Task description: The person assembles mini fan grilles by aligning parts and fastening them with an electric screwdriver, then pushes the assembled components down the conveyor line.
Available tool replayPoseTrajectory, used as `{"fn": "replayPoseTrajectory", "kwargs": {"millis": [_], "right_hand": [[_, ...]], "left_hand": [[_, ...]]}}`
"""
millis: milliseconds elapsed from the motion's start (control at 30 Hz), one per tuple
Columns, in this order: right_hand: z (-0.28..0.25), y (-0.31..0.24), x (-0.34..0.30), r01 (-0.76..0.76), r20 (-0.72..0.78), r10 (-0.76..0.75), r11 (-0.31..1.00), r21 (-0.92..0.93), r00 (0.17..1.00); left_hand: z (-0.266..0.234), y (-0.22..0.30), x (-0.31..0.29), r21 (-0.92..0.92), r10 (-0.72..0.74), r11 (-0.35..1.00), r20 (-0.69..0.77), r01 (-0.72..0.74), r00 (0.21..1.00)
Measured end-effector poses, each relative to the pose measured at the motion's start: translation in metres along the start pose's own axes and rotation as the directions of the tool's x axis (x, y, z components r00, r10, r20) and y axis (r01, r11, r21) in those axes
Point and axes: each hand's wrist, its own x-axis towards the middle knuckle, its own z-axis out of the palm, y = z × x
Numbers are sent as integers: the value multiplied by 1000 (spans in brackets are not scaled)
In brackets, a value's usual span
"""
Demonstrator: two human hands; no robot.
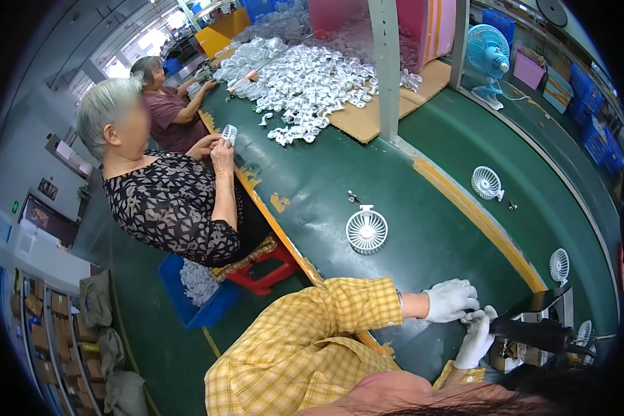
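Note:
Both my hands wear white gloves and meet at the near right edge of the green belt [437,173]. My left hand [451,299], on a yellow plaid sleeve, has its fingers closed around something small that the glove hides. My right hand [477,340] reaches up from below, its fingertips touching the left hand's. A black tool [534,334] with a cable lies against the right hand; whether the hand grips it is unclear. A round white fan grille [366,230] lies on the belt beyond my hands.
More small white fans [487,183] [559,265] sit along the belt's right side. Two seated co-workers [166,201] handle parts at the left. Also here: a heap of white plastic parts [312,76], a metal post [387,69], a blue desk fan [489,52], a blue bin [197,295], a red stool [267,272].

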Motion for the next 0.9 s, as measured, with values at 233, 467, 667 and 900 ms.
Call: {"fn": "replayPoseTrajectory", "kwargs": {"millis": [233, 467, 667, 900], "right_hand": [[1, -6, -6, -314, 369, 102, 753, 578, 924], [22, -10, -32, -342, 381, 139, 767, 542, 914], [96, -58, -47, -212, 179, 197, 975, 70, 964], [15, 32, 3, -329, 388, 54, 644, 691, 920]], "left_hand": [[-6, 7, -1, -339, -131, 937, -128, 80, 983], [5, 0, -3, -82, -249, 967, -71, 243, 966], [9, -18, 0, -75, -336, 942, -190, 328, 922], [-2, -14, 7, -8, -316, 948, -130, 318, 940]]}}
